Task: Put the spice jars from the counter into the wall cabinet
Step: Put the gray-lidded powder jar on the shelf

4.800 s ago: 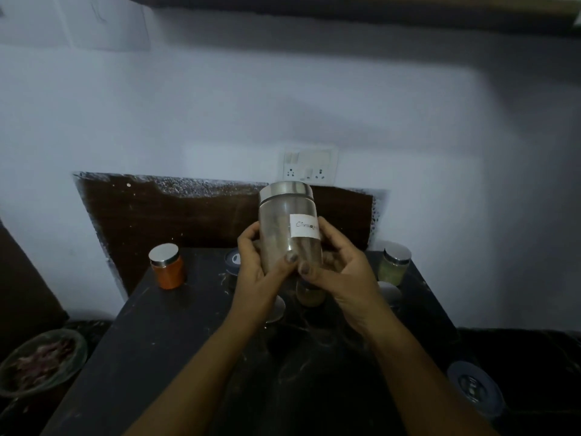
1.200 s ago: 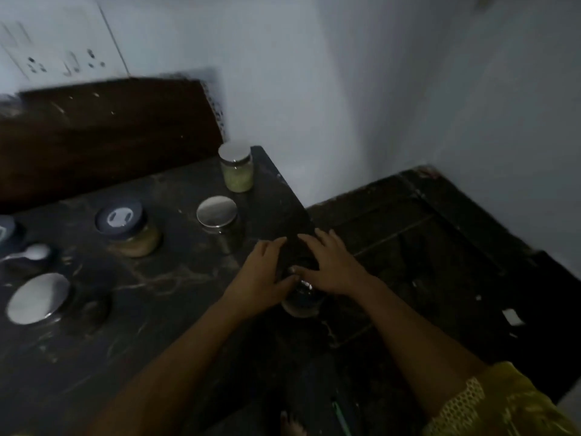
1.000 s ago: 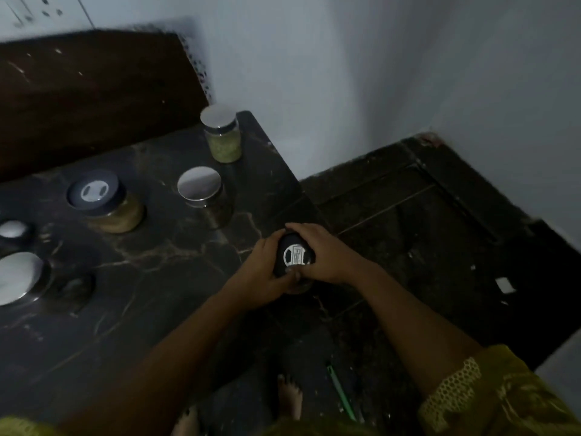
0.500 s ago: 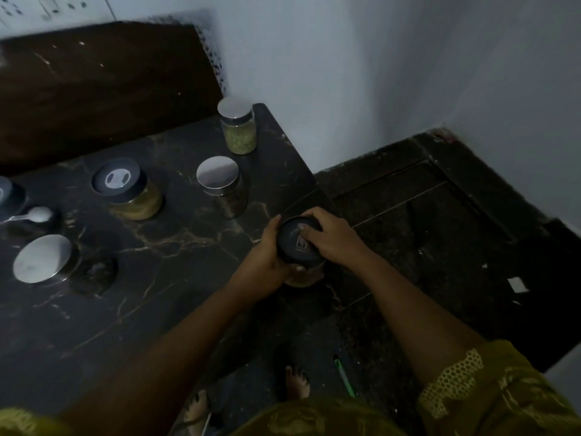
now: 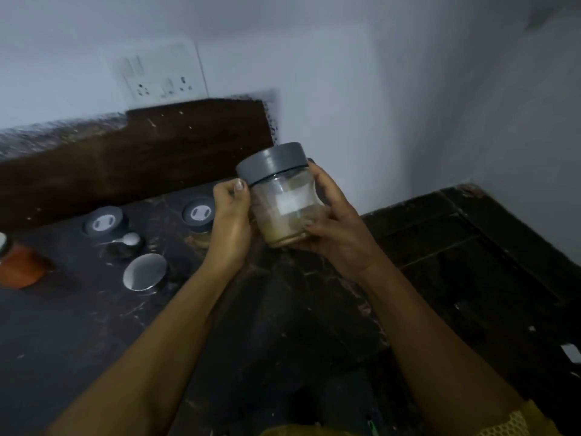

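You have the grey-lidded jar [image 5: 284, 201] up off the counter [image 5: 94, 325], held in the air above its far right part. Your left hand [image 5: 231, 221] is curled against the jar's left side with the thumb near the lid's lower rim; your right hand [image 5: 334, 228] wraps the right side and cups under the base. Both grips are closed on the glass body, so the jar is well supported. It tilts a little, lid leaning to the left and far side, and the pale brown contents sit low in it.

The step in hand looks like carrying this jar up to the wall cabinet, which is not in view. Bring the jar upright before you lift, and keep the right hand under the base so the weight sits there, not on the lid. Don't hang it by the lid; I can't tell how tightly that is screwed on. If a cabinet door needs opening, let the right hand take the jar alone first, then free the left.

More jars remain on the counter: two grey-lidded jars [image 5: 102, 221] [image 5: 198, 213] at the far side, an orange jar [image 5: 19, 265] at the left edge, and a steel-lidded jar [image 5: 144, 272] nearer you. Lift clear of them, as the closest grey lid sits just beside your left hand.
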Demonstrator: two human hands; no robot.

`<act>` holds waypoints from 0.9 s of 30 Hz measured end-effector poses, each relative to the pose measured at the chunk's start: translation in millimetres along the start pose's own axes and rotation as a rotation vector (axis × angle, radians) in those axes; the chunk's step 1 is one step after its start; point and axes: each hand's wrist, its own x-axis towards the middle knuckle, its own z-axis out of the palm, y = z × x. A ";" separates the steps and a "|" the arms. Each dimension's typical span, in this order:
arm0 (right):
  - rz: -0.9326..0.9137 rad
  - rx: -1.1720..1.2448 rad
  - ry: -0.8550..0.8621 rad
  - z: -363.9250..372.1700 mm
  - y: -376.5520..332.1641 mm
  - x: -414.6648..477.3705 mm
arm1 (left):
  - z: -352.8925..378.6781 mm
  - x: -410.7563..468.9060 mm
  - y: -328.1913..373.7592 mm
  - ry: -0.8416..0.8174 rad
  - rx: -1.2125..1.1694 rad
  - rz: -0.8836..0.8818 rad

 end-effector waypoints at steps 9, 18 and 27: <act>-0.219 -0.446 0.180 89.1 -15.2 10.6 | -43.2 -24.2 47.8 0.003 0.062 0.032; -0.178 -0.258 0.003 127.8 -31.6 19.0 | -95.0 -17.6 64.6 -0.016 -0.239 0.042; -0.257 -0.259 0.068 170.2 -34.4 31.9 | -121.0 -27.8 86.3 0.201 0.002 0.387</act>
